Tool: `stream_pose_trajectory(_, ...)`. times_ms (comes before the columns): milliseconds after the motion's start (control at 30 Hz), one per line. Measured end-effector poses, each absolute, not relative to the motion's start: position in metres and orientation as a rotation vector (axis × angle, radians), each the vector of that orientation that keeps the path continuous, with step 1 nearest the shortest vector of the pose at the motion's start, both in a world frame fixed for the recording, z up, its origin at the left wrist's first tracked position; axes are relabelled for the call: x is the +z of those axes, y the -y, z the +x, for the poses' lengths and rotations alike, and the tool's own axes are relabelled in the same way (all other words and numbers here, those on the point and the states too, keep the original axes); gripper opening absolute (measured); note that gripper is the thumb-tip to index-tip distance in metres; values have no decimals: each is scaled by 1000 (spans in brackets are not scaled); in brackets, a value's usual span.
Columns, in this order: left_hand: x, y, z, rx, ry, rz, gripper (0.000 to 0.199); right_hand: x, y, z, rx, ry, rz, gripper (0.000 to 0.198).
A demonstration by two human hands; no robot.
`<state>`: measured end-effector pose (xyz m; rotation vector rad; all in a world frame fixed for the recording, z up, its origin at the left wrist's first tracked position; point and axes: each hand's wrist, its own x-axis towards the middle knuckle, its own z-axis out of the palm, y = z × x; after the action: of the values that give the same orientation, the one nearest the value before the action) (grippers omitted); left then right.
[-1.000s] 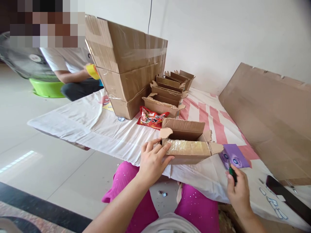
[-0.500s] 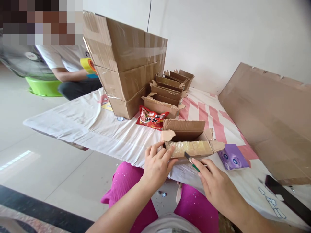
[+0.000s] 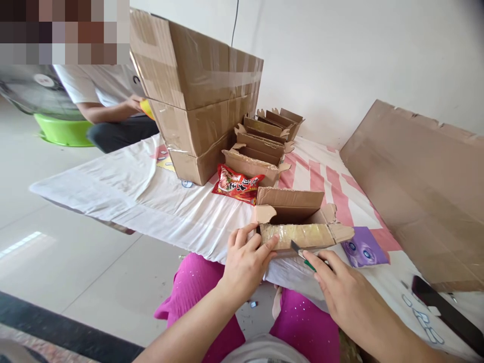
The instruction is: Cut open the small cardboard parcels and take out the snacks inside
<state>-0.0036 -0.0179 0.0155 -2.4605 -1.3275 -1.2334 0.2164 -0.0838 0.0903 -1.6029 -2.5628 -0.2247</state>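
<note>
The carton (image 3: 291, 213) stands open at the near edge of the counter (image 3: 181, 217), taped front flap (image 3: 312, 236) still attached; right hand (image 3: 342, 285) clamped on utility knife (image 3: 301, 253), left hand (image 3: 247, 257) touching the flap, its grip unclear

Packing room with taped cartons (image 3: 204, 106)

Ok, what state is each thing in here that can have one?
near box: open, partly taped
cutter: blade out; contact with near box unclear
left hand: spread, touching near box
right hand: closed around cutter
row of small boxes: open
stacked boxes: taped
cloth: wrinkled
red packet: lying on cloth
purple packet: lying on cloth
</note>
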Motion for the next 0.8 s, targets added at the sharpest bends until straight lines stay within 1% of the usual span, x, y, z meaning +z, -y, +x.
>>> stream_pose_trajectory(300, 13, 12, -6, -1237, 1277, -2457, 27, 77, 79, 209, -332, 2506, -1649, 43)
stream_pose_trajectory(467, 10, 22, -2, -1279, 1171, -2540, 22, 68, 65, 207, -422, 2441, -1705, 41)
stream_pose_trajectory(533, 9, 26, 0, -1289, 1186, -2536, 22, 73, 61, 209, -357, 2427, -1709, 40)
stream_pose_trajectory(700, 11, 23, -3, -1252, 1268, -2535, 26, 101, 71, 219, -43, 2468, -1620, 40)
stream_pose_trajectory(800, 11, 21, -3, -1259, 1257, -2536, 26, 110, 81, 223, 31, 2552, -1620, 40)
